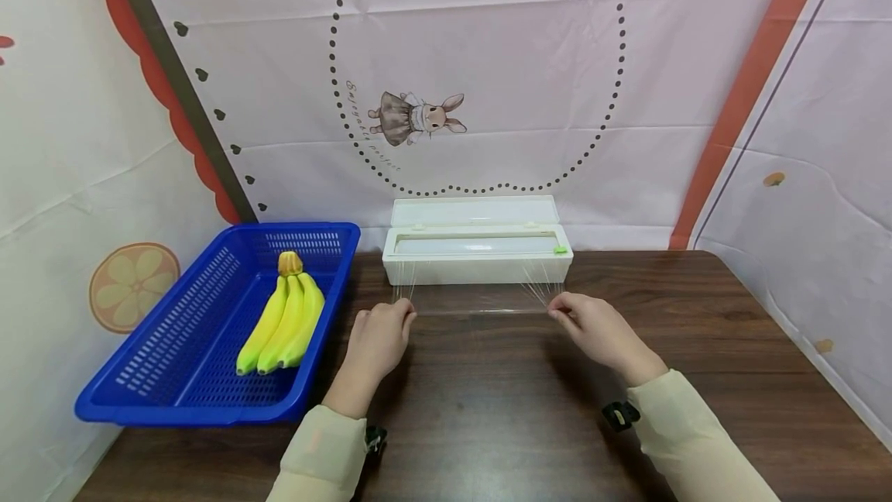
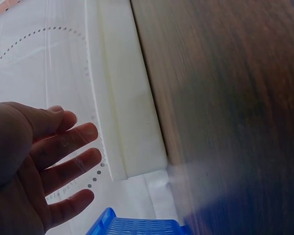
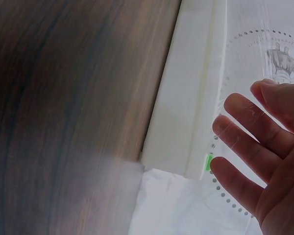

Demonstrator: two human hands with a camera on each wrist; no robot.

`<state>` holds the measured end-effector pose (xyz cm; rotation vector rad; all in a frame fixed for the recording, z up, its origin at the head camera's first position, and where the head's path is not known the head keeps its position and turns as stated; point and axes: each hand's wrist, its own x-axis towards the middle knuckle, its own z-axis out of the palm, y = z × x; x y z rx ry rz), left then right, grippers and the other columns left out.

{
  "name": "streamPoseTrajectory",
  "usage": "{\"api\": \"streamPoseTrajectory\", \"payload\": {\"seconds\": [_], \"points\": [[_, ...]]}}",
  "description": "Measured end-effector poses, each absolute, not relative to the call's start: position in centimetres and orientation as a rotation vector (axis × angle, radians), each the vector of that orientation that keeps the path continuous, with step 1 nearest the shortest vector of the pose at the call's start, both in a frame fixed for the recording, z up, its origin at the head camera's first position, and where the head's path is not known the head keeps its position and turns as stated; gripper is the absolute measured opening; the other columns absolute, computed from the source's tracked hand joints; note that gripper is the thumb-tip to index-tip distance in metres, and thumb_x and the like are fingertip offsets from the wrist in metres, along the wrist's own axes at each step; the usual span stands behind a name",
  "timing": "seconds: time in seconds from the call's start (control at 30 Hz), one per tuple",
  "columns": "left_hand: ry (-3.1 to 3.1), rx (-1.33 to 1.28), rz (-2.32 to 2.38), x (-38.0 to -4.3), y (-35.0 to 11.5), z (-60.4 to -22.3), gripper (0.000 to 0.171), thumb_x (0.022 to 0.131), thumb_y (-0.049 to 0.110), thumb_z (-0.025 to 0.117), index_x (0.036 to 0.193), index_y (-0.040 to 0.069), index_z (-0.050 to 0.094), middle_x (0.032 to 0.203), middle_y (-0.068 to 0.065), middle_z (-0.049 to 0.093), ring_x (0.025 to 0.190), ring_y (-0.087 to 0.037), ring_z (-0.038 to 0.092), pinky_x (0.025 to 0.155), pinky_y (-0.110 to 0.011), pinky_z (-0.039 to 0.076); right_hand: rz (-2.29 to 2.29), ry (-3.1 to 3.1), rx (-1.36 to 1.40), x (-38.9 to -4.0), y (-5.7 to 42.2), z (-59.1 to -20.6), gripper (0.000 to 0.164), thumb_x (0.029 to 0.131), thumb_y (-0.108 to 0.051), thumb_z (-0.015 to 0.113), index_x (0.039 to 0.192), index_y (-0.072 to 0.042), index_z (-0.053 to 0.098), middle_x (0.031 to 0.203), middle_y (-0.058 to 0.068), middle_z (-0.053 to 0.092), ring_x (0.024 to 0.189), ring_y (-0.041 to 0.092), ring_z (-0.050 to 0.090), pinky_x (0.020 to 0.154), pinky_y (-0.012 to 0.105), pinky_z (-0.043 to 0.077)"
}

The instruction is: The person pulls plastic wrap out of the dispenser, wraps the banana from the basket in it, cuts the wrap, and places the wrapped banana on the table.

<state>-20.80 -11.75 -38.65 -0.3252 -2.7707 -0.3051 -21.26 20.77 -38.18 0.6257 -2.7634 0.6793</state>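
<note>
A white cling film dispenser box (image 1: 481,269) stands at the back of the table with its lid (image 1: 475,211) raised. Clear cling film (image 1: 481,311) stretches from it toward me, creased at both sides. My left hand (image 1: 379,335) pinches the film's left corner between thumb and index finger; the right hand (image 1: 598,330) pinches the right corner the same way. In the left wrist view the other fingers (image 2: 71,169) are spread behind the film. The right wrist view shows the right hand's fingers (image 3: 250,139) likewise, near the green slider (image 3: 208,162) on the box.
A blue plastic basket (image 1: 198,414) stands at the left of the dark wooden table (image 1: 481,440). Inside it lies a bunch of yellow bananas (image 1: 289,320). A printed cloth backdrop (image 1: 530,84) rises behind the box and along both sides.
</note>
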Motion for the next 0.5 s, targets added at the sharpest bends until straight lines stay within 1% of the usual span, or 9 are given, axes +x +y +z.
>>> {"api": "streamPoseTrajectory", "payload": {"seconds": [0.13,0.33,0.5], "points": [[-2.772,-0.332,-0.296,-20.69,-11.74,-38.74,0.012,0.094,0.024,0.058,0.091,0.014,0.065,0.078,-0.004,0.07,0.074,-0.023,0.065,0.069,-0.043,0.048,0.666,-2.759,0.625,-21.19,20.79,-38.38,0.006,0.091,-0.015,0.062,0.092,-0.013,0.067,0.085,-0.002,0.068,0.073,0.008,0.058,0.065,0.033,0.048],[-2.749,-0.351,-0.291,-20.56,-11.84,-38.91,0.01,0.093,0.023,0.06,0.089,0.014,0.064,0.078,-0.006,0.07,0.073,-0.024,0.066,0.065,-0.043,0.048,0.661,-2.755,0.641,-21.06,20.75,-38.61,0.005,0.091,-0.014,0.062,0.091,-0.013,0.067,0.084,0.0,0.068,0.07,0.007,0.056,0.065,0.033,0.047],[-2.787,-0.354,-0.291,-20.44,-11.88,-39.09,0.011,0.093,0.023,0.06,0.09,0.014,0.064,0.08,-0.006,0.071,0.074,-0.023,0.066,0.066,-0.042,0.048,0.664,-2.771,0.658,-20.93,20.66,-38.68,0.005,0.091,-0.014,0.062,0.091,-0.011,0.067,0.083,0.0,0.067,0.072,0.008,0.057,0.067,0.034,0.048]]}}
